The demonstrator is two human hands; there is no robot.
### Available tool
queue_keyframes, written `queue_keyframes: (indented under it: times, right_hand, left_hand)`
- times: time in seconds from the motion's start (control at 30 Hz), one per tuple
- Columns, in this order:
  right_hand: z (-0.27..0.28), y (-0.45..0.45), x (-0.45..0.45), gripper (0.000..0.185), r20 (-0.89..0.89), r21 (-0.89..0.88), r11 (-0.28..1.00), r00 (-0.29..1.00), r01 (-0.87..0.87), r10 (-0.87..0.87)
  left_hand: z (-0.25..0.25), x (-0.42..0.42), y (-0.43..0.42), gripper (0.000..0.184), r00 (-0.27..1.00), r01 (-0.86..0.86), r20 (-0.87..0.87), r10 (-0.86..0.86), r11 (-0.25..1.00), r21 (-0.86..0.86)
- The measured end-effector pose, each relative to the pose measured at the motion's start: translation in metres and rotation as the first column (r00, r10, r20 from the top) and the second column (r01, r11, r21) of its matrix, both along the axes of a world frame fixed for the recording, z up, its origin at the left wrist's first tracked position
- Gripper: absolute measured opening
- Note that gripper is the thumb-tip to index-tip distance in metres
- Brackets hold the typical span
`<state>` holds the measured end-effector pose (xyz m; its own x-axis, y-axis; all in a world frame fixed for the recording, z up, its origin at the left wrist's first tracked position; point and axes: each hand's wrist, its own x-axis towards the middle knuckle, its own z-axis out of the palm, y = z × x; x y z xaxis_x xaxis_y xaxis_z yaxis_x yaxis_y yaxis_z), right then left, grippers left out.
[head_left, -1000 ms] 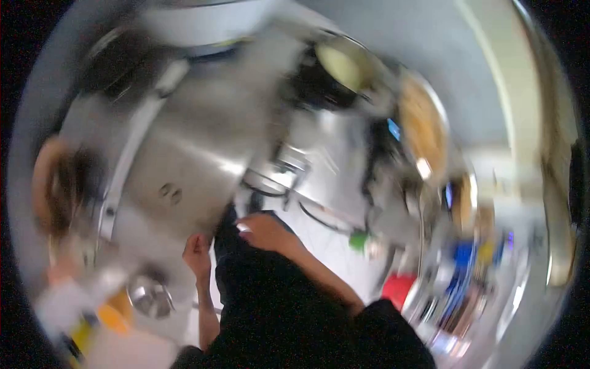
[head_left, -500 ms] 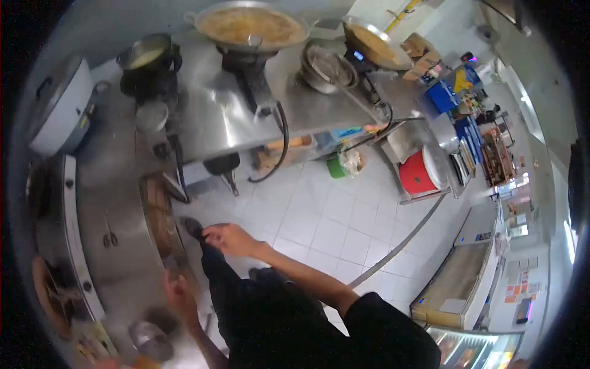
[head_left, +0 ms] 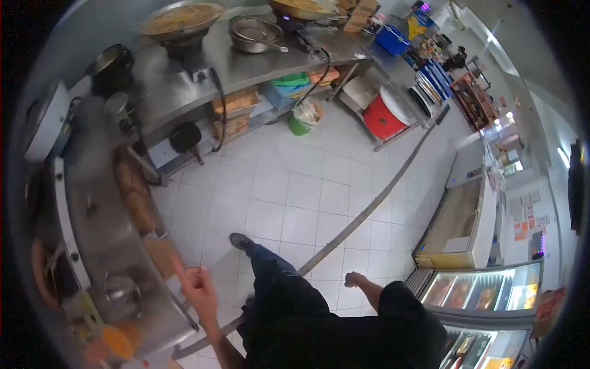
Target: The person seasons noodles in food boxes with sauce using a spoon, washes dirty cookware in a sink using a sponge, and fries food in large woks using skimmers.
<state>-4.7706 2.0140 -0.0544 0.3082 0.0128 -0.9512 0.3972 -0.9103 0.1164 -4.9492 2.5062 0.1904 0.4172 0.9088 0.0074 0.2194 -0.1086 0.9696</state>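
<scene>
My left hand (head_left: pixel 200 290) is raised beside the edge of the steel counter (head_left: pixel 107 230), with the index finger stretched out and the others partly bent. It holds nothing. Close to it, a metal bowl (head_left: pixel 121 296) sits on the counter, and a cardboard box (head_left: pixel 161 257) shows below the edge. My right hand (head_left: pixel 354 280) hangs over the tiled floor at my side, its fingers curled in with nothing visible in them. Between my two hands are my legs and one dark shoe (head_left: pixel 241 241) on the floor.
A long grey strip (head_left: pixel 362 215) crosses the floor. Along the back counter are large woks (head_left: pixel 181 18) and steel bowls (head_left: pixel 255 34). Further right are a red bucket (head_left: pixel 384 117), a green bin (head_left: pixel 300 125) and a chest freezer (head_left: pixel 452 221). Glass display cases (head_left: pixel 485 286) stand at the lower right.
My view has swung right and my body has stepped along. My right hand has dropped from in front of me to my right side. My left hand stays near the counter, slightly further right.
</scene>
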Motion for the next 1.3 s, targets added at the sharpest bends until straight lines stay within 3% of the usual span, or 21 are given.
queue_keyframes:
  times: [0.03, 0.07, 0.13, 0.2, 0.23, 0.27, 0.33, 0.43, 0.53, 0.63, 0.7, 0.77, 0.8, 0.83, 0.87, 0.93, 1.03, 1.17, 1.23, 1.27, 1.3]
  right_hand:
    - [-0.001, -0.005, -0.003, 0.027, 0.007, -0.007, 1.0, 1.0, 0.009, -0.009]
    - [-0.016, -0.003, -0.012, 0.029, 0.027, 0.149, 0.973, 0.984, -0.176, 0.174]
    - [-0.089, -0.005, -0.027, 0.034, 0.1, 0.447, 0.703, 0.812, -0.552, 0.574]
    - [-0.096, 0.064, -0.073, 0.036, -0.051, 0.436, 0.898, 0.998, 0.055, -0.037]
    - [-0.133, 0.092, -0.098, 0.034, 0.272, 0.548, 0.683, 0.875, -0.483, 0.4]
    - [-0.12, 0.131, -0.129, 0.029, 0.238, 0.615, 0.657, 0.897, -0.435, 0.372]
    - [-0.147, 0.177, -0.177, 0.021, 0.313, 0.742, 0.304, 0.71, -0.597, 0.631]
    - [-0.123, 0.24, -0.294, 0.024, -0.051, 0.679, 0.595, 0.781, -0.43, 0.622]
    - [-0.042, 0.262, -0.428, 0.026, -0.344, 0.636, 0.746, 0.792, -0.199, 0.504]
    - [-0.04, 0.26, -0.517, 0.026, -0.401, 0.587, 0.7, 0.605, -0.407, 0.688]
    - [-0.059, 0.255, -0.552, 0.023, -0.349, 0.579, 0.612, 0.515, -0.538, 0.783]
    - [-0.107, 0.256, -0.568, 0.035, 0.079, 0.72, -0.023, 0.049, -0.693, 0.996]
    - [-0.108, 0.262, -0.58, 0.039, -0.015, 0.703, -0.055, -0.092, -0.709, 0.996]
    - [-0.213, 0.272, -0.553, 0.042, -0.22, 0.731, 0.219, 0.081, -0.646, 0.972]
    - [-0.17, 0.281, -0.596, 0.041, -0.129, 0.632, 0.05, -0.04, -0.773, 0.991]
    - [-0.164, 0.316, -0.671, 0.04, -0.11, 0.528, 0.005, -0.063, -0.849, 0.992]
    - [-0.16, 0.396, -0.799, 0.039, -0.068, 0.499, -0.059, -0.107, -0.864, 0.992]
    - [-0.157, 0.499, -0.949, 0.038, 0.16, 0.648, -0.436, -0.448, -0.625, 0.88]
    - [-0.135, 0.539, -1.062, 0.037, 0.295, 0.654, -0.323, -0.163, -0.684, 0.941]
    - [-0.148, 0.564, -1.114, 0.041, 0.354, 0.732, -0.375, -0.152, -0.569, 0.923]
    - [-0.1, 0.577, -1.189, 0.042, 0.16, 0.787, -0.045, 0.133, -0.615, 0.978]
  left_hand:
    - [-0.019, -0.024, -0.026, 0.051, 0.998, 0.06, -0.027, -0.06, 0.998, -0.012]
    - [-0.031, -0.058, -0.054, 0.049, 0.988, 0.1, -0.112, -0.104, 0.994, -0.041]
    - [-0.05, -0.127, -0.119, 0.045, 0.932, 0.15, -0.313, -0.183, 0.98, -0.127]
    - [-0.067, -0.218, -0.183, 0.043, 0.888, 0.137, -0.427, -0.168, 0.985, -0.102]
    - [-0.075, -0.264, -0.223, 0.042, 0.862, 0.099, -0.485, -0.147, 0.987, -0.124]
    - [-0.086, -0.313, -0.267, 0.038, 0.841, -0.07, -0.536, -0.073, 0.968, -0.241]
    - [-0.088, -0.397, -0.35, 0.039, 0.665, -0.422, -0.726, 0.176, 0.891, -0.17]
    - [-0.087, -0.483, -0.462, 0.041, 0.336, -0.901, -0.8, 0.498, 0.418, -0.118]
    - [-0.093, -0.552, -0.506, 0.044, 0.252, -0.963, -0.739, 0.625, 0.089, -0.253]
    - [-0.13, -0.62, -0.51, 0.047, 0.279, -0.948, -0.652, 0.705, 0.097, -0.302]
    - [-0.133, -0.662, -0.493, 0.046, 0.348, -0.932, -0.539, 0.767, 0.221, -0.287]
    - [-0.128, -0.721, -0.467, 0.046, 0.444, -0.893, -0.444, 0.778, 0.347, -0.285]
    - [-0.118, -0.758, -0.452, 0.046, 0.501, -0.863, -0.402, 0.767, 0.407, -0.298]
    - [-0.112, -0.8, -0.439, 0.045, 0.556, -0.829, -0.361, 0.748, 0.468, -0.307]
    - [-0.112, -0.848, -0.414, 0.045, 0.511, -0.86, -0.413, 0.754, 0.456, -0.23]
    - [-0.11, -0.95, -0.355, 0.043, 0.402, -0.898, -0.5, 0.767, 0.437, -0.052]
    - [-0.114, -1.088, -0.26, 0.038, 0.15, -0.985, -0.33, 0.932, 0.171, 0.036]
    - [-0.142, -1.215, -0.225, 0.035, 0.092, -0.994, -0.331, 0.939, 0.069, -0.079]
    - [-0.195, -1.256, -0.238, 0.036, 0.085, -0.996, -0.471, 0.878, 0.062, -0.063]
    - [-0.257, -1.272, -0.256, 0.038, 0.062, -0.997, -0.565, 0.823, 0.078, 0.004]
    - [-0.261, -1.298, -0.236, 0.038, 0.067, -0.997, -0.553, 0.831, 0.078, -0.003]
